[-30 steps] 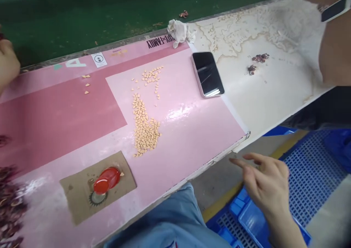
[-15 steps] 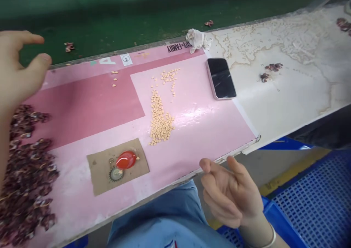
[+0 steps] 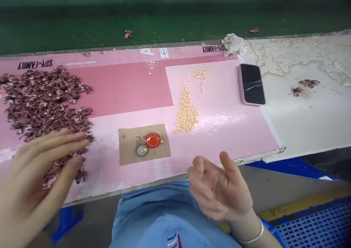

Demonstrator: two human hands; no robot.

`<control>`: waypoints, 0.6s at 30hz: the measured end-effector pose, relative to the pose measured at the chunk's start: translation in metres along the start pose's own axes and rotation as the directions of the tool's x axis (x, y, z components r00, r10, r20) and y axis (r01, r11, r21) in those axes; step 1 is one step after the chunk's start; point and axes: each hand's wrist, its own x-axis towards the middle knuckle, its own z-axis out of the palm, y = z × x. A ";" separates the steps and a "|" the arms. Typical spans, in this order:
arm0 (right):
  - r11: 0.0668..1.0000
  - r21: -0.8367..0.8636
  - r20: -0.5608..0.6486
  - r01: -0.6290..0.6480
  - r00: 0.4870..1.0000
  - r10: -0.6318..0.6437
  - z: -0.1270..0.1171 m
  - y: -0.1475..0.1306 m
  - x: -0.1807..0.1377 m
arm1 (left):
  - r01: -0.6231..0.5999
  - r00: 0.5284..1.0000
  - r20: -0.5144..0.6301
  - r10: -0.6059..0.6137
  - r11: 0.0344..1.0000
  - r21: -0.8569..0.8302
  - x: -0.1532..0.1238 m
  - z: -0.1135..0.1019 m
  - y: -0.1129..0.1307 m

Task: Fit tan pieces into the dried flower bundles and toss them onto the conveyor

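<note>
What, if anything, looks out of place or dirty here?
One small dark piece and another lie on the green surface, apart from the heap of similar pieces. A crumpled white wad sits at the back right corner of the pink mat, perhaps litter. The white surface at right has brownish stains.

Wears light blue clothes (image 3: 161, 211), wrinkly in the lap (image 3: 148, 191) and smoother on the chest (image 3: 153, 233). Has a small mark (image 3: 172, 240) on the front, with blue, white and red bits. Wears a thin, round, pale band (image 3: 261, 232) on the right wrist (image 3: 244, 224). Has a bare left hand (image 3: 41, 167), a bare right hand (image 3: 221, 191), and a bare right arm (image 3: 265, 242) past the band.
</note>
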 end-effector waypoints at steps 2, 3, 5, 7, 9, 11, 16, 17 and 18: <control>0.840 -0.525 -0.112 0.135 0.968 -0.225 0.002 0.006 0.005 | -0.075 0.997 -0.006 0.075 0.997 0.004 -0.018 0.011 0.005; 0.635 -0.756 -0.093 0.157 0.935 -0.342 0.002 0.008 0.006 | -0.109 0.994 0.002 0.109 0.994 0.021 -0.024 0.018 0.010; 0.201 -0.968 0.046 0.149 0.896 -0.441 0.000 0.012 0.010 | -0.156 0.987 0.047 0.155 0.987 0.040 -0.030 0.033 0.021; -0.056 -0.987 0.162 0.152 0.898 -0.408 -0.002 0.012 0.014 | -0.195 0.979 0.065 0.192 0.980 0.039 -0.031 0.047 0.031; -0.207 -0.966 0.227 0.157 0.896 -0.380 -0.003 0.012 0.018 | -0.198 0.978 0.075 0.194 0.979 0.043 -0.029 0.058 0.034; -0.337 -0.928 0.281 0.158 0.892 -0.354 -0.003 0.011 0.022 | -0.205 0.976 0.093 0.198 0.976 0.069 -0.026 0.065 0.032; -0.462 -0.864 0.353 0.199 0.894 -0.275 -0.002 0.010 0.031 | -0.241 0.966 0.120 0.227 0.963 0.119 -0.023 0.072 0.023; -0.455 -0.865 0.354 0.211 0.899 -0.257 -0.004 0.008 0.031 | -0.238 0.967 0.119 0.224 0.964 0.115 -0.023 0.072 0.022; -0.424 -0.878 0.347 0.223 0.906 -0.244 -0.006 0.006 0.030 | -0.234 0.968 0.117 0.221 0.966 0.109 -0.023 0.073 0.022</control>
